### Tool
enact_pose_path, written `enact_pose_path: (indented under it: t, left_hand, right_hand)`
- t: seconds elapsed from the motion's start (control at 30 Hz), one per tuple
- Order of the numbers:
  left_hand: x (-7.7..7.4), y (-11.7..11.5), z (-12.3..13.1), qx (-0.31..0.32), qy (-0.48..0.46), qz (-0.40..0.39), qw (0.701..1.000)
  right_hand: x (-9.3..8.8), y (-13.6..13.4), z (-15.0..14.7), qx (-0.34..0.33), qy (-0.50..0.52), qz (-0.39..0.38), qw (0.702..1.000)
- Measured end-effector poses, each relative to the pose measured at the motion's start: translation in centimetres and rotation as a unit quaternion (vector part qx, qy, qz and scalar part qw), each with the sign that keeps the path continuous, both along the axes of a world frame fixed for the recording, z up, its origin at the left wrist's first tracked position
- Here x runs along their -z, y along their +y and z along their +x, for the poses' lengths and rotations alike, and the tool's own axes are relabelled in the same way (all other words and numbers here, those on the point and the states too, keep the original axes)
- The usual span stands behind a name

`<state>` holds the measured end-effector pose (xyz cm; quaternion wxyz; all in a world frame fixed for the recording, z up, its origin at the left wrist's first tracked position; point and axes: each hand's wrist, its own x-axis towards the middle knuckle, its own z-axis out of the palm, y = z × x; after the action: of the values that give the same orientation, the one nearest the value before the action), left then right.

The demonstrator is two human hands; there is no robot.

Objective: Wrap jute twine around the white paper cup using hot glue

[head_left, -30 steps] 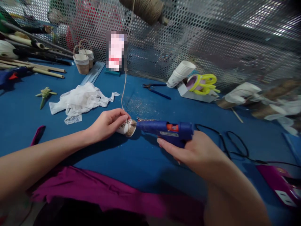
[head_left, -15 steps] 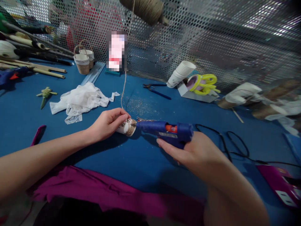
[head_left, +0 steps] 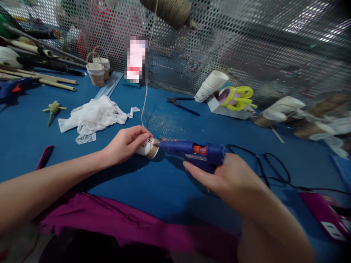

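My left hand point(head_left: 130, 142) grips a small white paper cup point(head_left: 144, 149), tipped on its side, with twine wound round the end that faces right. A strand of twine point(head_left: 145, 98) runs up from the fingers toward a big spool point(head_left: 171, 12) at the top. My right hand point(head_left: 219, 175) is wrapped round the handle of a blue hot glue gun point(head_left: 192, 151). Its nozzle points left and meets the twine-wound end of the cup, though whether glue is flowing is too small to see.
Crumpled white lace point(head_left: 100, 115) lies left of the cup. Pliers point(head_left: 183, 105), stacked paper cups point(head_left: 211, 86) and a box with yellow tape point(head_left: 233, 104) stand behind. Small baskets point(head_left: 96, 75) and a phone point(head_left: 135, 60) are by the mesh panel. A black cord point(head_left: 260, 164) curls at right.
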<state>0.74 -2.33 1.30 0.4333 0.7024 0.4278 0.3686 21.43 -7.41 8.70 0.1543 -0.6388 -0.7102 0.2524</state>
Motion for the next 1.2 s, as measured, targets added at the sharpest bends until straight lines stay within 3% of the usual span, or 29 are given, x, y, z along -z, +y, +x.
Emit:
enact_pose_path:
  t: [0.37,0.53,1.0,1.2]
  left_hand:
    - [0.2,0.0,0.0,-0.002,-0.005,-0.002,1.0]
    - [0.2,0.1,0.1,-0.005,-0.007,0.001,1.0]
    - [0.0,-0.4,0.1,-0.007,0.021,0.046,0.999]
    - [0.0,-0.7,0.1,0.007,0.011,0.071,0.997]
  right_hand:
    - [-1.0,0.1,-0.4,-0.032,0.037,-0.011,0.999]
    - [-0.5,0.1,-0.1,-0.056,0.051,-0.003,0.997]
    - [0.0,0.3,0.5,0.012,-0.029,0.007,0.999]
    - [0.2,0.7,0.8,0.0,-0.028,-0.008,1.0]
